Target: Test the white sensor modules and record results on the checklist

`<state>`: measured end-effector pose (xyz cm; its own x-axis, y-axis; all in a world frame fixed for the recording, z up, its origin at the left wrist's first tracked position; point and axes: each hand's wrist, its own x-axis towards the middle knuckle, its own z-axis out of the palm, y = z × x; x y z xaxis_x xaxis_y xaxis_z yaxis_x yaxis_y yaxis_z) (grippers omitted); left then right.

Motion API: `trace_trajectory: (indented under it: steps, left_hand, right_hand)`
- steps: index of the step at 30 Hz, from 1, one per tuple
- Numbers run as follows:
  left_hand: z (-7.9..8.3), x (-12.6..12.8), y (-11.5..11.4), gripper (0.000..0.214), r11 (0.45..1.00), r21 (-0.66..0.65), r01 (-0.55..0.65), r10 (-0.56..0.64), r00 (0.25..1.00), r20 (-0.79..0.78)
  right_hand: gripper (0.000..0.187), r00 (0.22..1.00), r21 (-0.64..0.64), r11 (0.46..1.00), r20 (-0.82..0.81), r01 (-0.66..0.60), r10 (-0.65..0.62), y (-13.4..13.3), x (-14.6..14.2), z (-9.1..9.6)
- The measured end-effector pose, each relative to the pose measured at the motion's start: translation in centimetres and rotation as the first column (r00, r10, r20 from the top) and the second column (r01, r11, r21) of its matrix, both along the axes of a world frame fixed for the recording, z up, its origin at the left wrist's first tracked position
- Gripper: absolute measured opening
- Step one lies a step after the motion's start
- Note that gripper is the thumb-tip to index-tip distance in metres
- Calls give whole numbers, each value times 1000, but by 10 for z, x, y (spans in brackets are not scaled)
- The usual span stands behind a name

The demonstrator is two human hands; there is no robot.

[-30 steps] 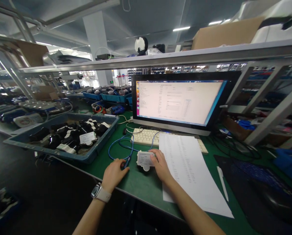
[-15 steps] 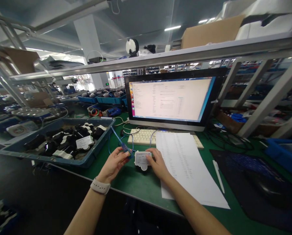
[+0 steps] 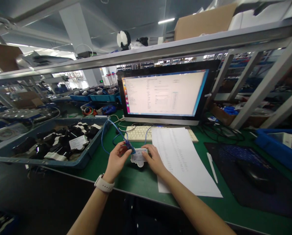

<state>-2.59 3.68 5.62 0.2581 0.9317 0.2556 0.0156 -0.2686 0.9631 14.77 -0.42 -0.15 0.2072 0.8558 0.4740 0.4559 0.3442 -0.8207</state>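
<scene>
My left hand (image 3: 119, 156) is closed round a blue cable connector (image 3: 129, 146), pinched between thumb and fingers. Its tip points at the top left part of a small white device (image 3: 138, 158) with printed marks and a rounded tab at the bottom. Whether the tip touches the device or goes into it, I cannot tell. My right hand (image 3: 153, 159) grips the device's right side, thumb on the face. From the connector a blue cable (image 3: 115, 125) loops up and left over the green table (image 3: 133, 184).
At left stands a blue-grey bin (image 3: 87, 156) of black and white devices. Behind are a keyboard (image 3: 136, 133) and a monitor (image 3: 160, 93). Printed sheets (image 3: 177, 160), a white pen (image 3: 212, 167), a mouse (image 3: 252, 173) and a blue bin (image 3: 270, 148) are to the right.
My left hand has moved the blue connector right, from beside the white device to over its upper left part. My right hand still holds the device. The camera view has shifted slightly.
</scene>
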Motion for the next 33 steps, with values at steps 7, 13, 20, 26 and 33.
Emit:
trace_trajectory:
  steps: [7, 13, 20, 26, 33]
  left_hand:
    - [-16, 5, -3, 24, 963, 270, 1, 43, 987, -155]
    - [-26, 3, 0, 23, 927, 374, 21, 59, 978, -201]
    - [-37, 3, 0, 23, 889, 459, 11, 95, 974, -208]
    - [-47, 1, 1, 21, 846, 533, 3, 113, 976, -184]
    - [-62, -3, 12, 24, 710, 703, 40, 130, 974, -187]
  right_hand:
    - [23, 1000, -6, 1000, -5, -8, 8, 0, 0, 0]
    - [24, 1000, -7, 1000, -10, -18, 18, -1, 0, 1]
    - [27, 998, -18, 999, -51, -29, 28, 1, 1, 1]
    - [38, 984, -23, 1000, -178, -6, 2, -35, 10, 20]
    - [37, 810, 190, 867, 310, 460, -497, -125, 130, 42]
